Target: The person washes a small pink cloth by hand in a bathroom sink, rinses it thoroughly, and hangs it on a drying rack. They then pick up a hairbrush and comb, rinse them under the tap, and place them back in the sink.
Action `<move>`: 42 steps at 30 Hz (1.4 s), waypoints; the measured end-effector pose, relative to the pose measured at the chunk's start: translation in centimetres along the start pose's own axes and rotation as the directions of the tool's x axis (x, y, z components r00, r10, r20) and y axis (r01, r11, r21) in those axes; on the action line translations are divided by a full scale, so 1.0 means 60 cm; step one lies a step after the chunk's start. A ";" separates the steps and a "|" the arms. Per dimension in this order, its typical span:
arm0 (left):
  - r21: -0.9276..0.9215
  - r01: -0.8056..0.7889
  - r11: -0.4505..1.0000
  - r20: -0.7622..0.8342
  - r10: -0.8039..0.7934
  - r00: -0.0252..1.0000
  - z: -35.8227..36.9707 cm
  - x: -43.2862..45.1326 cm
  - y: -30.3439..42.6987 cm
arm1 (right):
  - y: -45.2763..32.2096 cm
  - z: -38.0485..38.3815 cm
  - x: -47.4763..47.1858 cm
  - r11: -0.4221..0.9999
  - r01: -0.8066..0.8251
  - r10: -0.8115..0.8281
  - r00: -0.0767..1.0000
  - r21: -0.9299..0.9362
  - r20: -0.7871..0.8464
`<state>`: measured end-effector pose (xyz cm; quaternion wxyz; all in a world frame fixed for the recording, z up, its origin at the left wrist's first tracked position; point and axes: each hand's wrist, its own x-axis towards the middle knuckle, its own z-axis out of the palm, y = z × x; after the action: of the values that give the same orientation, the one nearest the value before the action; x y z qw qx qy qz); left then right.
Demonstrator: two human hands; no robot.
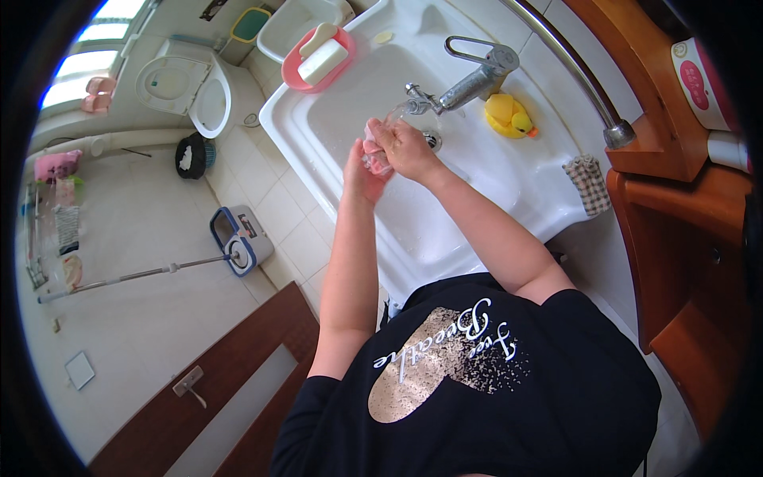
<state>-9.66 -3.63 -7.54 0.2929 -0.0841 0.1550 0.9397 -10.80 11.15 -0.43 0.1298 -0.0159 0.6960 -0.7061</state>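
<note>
Over the white sink basin (411, 220), my left hand (365, 176) and my right hand (406, 148) are pressed together around a small wet pink cloth (375, 156). Water runs onto them from the metal faucet (477, 83), whose spout has a jointed attachment. The drain shows just right of my right hand. A pink soap dish (291, 65) on the sink's left rim holds a white soap bar (323, 62) and a thinner cream-coloured piece. Beside the faucet base sits a yellow rubber duck (509, 116).
A checkered cloth (587, 185) lies over the sink's right rim. A metal rail (566, 59) and a wooden cabinet (661, 238) stand at the right. To the left are a toilet (211, 104), a bin (191, 156), a mop bucket (253, 238) and a brown door (238, 364).
</note>
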 end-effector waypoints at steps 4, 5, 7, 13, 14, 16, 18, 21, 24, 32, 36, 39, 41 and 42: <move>0.044 0.042 0.998 -0.272 -0.028 0.962 0.057 0.018 -0.046 | -0.011 0.006 -0.009 0.974 0.137 -0.161 0.979 -0.179 -0.127; 0.033 0.053 0.998 -0.202 -0.045 0.978 0.065 0.020 -0.049 | -0.014 0.004 -0.014 0.973 0.129 -0.156 0.979 -0.192 -0.129; 0.070 -0.032 0.997 -0.290 0.051 0.956 0.086 0.032 -0.053 | -0.011 -0.001 -0.018 0.971 0.116 -0.150 0.976 -0.207 -0.159; 0.091 -0.100 0.991 -0.340 0.125 0.932 0.127 0.043 -0.039 | -0.010 -0.028 -0.029 0.979 0.109 -0.148 0.963 -0.174 -0.227; 0.138 -0.119 0.983 -0.315 0.158 0.936 0.127 0.048 -0.035 | 0.000 -0.026 -0.031 0.983 0.110 -0.146 0.950 -0.144 -0.276; 0.281 -0.158 0.947 -0.367 0.258 0.894 0.129 0.063 -0.034 | 0.028 -0.024 -0.032 0.996 0.087 -0.088 0.925 -0.019 -0.369; 0.420 -0.184 0.888 -0.402 0.364 0.840 0.130 0.073 -0.038 | 0.040 -0.022 -0.031 0.940 -0.044 0.150 0.944 0.338 -0.295; 0.607 -0.173 0.776 -0.331 0.444 0.833 0.137 0.073 -0.043 | 0.016 -0.028 -0.043 0.713 -0.302 0.445 0.892 0.632 -0.077; 0.723 -0.133 0.677 -0.353 0.529 0.772 0.154 0.069 -0.053 | 0.014 -0.034 -0.041 0.676 -0.362 0.423 0.904 0.642 0.065; 0.206 -0.278 0.938 -0.448 0.343 0.825 0.080 0.042 -0.023 | 0.012 -0.027 -0.009 0.755 -0.136 0.194 0.981 0.642 -0.021; -0.082 -0.381 0.921 -0.465 0.303 0.832 0.091 0.038 -0.021 | 0.031 -0.048 0.005 0.511 -0.195 0.199 0.974 0.837 0.106; -0.065 -0.491 0.869 -0.401 0.428 0.810 0.111 0.040 -0.020 | 0.043 -0.038 0.007 0.815 -0.058 0.219 0.952 0.577 -0.214; 0.012 -0.507 0.862 -0.368 0.475 0.799 0.110 0.046 -0.017 | 0.050 -0.018 0.004 0.983 0.182 -0.178 0.913 -0.022 -0.367; 0.050 -0.506 0.861 -0.349 0.490 0.799 0.115 0.047 -0.021 | 0.045 -0.006 -0.001 0.902 0.268 -0.384 0.858 -0.339 -0.342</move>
<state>-11.67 1.18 -2.06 0.0016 -0.2127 0.1999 0.9564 -10.40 11.53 -3.10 -0.1416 -0.0079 0.7870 -0.6004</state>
